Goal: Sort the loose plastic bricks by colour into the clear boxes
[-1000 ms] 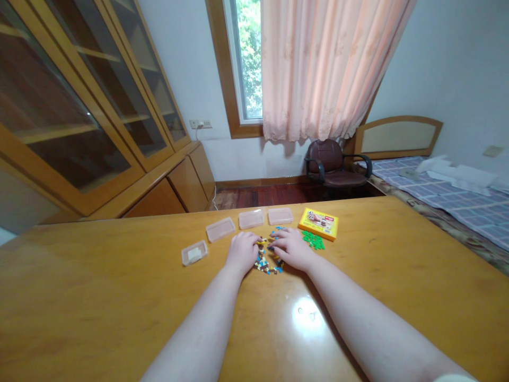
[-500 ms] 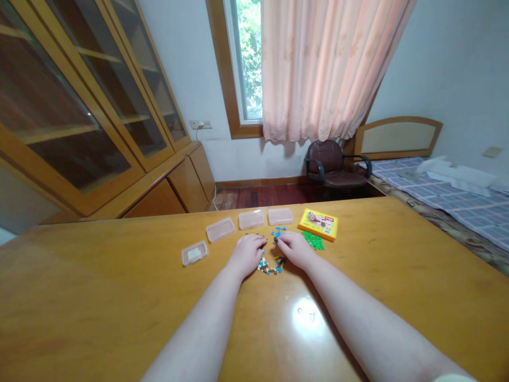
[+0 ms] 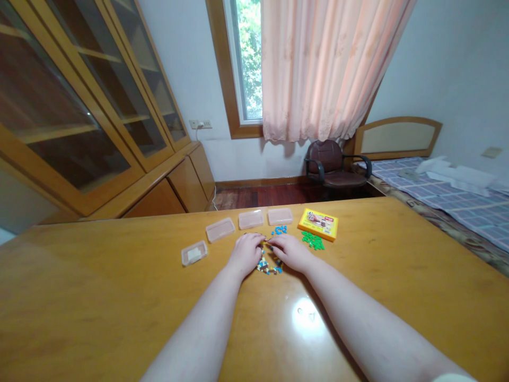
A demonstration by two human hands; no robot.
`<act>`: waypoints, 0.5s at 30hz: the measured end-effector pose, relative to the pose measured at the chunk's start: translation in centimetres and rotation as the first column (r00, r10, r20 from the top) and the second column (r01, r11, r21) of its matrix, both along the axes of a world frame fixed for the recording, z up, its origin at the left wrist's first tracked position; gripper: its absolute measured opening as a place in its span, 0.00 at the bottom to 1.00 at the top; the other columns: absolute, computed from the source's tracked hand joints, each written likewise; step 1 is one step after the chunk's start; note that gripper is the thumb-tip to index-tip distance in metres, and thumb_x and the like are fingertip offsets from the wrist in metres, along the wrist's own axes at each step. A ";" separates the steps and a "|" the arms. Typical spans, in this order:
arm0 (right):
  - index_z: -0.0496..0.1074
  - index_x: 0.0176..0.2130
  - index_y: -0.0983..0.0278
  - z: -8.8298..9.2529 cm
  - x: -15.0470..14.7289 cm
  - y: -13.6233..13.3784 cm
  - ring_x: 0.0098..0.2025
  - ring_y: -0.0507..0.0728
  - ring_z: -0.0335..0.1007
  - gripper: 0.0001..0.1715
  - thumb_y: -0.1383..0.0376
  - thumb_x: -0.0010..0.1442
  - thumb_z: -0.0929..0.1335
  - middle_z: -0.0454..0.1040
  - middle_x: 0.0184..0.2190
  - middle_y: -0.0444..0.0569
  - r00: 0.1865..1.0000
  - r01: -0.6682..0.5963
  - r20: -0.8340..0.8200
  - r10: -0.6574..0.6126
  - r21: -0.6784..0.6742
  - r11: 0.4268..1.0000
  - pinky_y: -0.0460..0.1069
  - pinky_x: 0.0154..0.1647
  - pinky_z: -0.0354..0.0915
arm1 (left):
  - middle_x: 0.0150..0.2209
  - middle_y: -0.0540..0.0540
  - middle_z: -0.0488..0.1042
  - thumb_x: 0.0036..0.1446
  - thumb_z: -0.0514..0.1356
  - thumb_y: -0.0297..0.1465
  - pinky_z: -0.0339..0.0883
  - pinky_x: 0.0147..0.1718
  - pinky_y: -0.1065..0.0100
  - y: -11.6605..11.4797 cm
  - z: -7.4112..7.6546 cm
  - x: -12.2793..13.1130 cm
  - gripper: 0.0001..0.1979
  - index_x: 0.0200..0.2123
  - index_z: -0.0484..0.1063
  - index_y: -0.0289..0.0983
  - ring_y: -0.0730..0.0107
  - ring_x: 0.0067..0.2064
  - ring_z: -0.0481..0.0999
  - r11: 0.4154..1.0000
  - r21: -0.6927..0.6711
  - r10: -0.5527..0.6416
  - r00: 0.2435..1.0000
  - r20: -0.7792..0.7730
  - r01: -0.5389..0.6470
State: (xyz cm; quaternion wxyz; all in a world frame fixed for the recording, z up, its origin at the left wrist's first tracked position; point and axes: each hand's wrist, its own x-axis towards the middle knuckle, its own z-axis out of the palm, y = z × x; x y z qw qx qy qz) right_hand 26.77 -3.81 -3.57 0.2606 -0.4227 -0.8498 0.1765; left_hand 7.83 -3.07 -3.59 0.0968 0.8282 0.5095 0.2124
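My left hand [image 3: 247, 253] rests at the left side of a loose heap of small mixed building bricks [image 3: 269, 268], in white, blue, brown and yellow. Its fingers curl in toward the heap, and something small and yellow shows at the fingertips. Opposite it, my right hand [image 3: 291, 251] lies palm down with its fingertips over the heap's right edge; what is under them is too small and hidden to make out. Just beyond the hands is a little group of blue bricks [image 3: 280, 229]. A pile of green bricks [image 3: 313, 240] lies right of my right hand.
Several clear plastic boxes stand in an arc behind the hands, among them a left one [image 3: 194, 253] with a white piece inside and a right one [image 3: 280, 216]. A yellow cardboard box [image 3: 318, 224] lies at the back right of the wooden table [image 3: 119, 297].
My right hand has drawn back from the blue group toward the mixed heap and the left fingertips. More of the blue bricks show now. My left hand has hardly moved.
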 end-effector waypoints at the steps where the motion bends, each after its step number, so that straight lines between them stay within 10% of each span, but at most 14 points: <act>1: 0.73 0.47 0.63 0.0 -0.1 0.0 0.48 0.57 0.69 0.17 0.66 0.62 0.61 0.75 0.45 0.51 1.000 -0.020 0.023 0.019 0.009 1.000 0.52 0.52 0.61 | 0.48 0.45 0.75 0.51 0.53 0.23 0.61 0.55 0.60 0.0 0.0 0.0 0.20 0.47 0.74 0.38 0.62 0.51 0.70 1.000 0.002 0.003 1.000 0.006 -0.003; 15: 0.63 0.58 0.63 -0.7 0.0 0.0 0.61 0.61 0.56 0.27 0.58 0.61 0.64 0.63 0.59 0.55 0.988 0.065 0.142 -0.066 0.013 0.998 0.59 0.61 0.49 | 0.48 0.46 0.75 0.51 0.53 0.21 0.61 0.55 0.61 0.0 0.0 -0.1 0.21 0.46 0.75 0.41 0.65 0.51 0.70 1.000 0.007 0.006 1.000 0.021 -0.006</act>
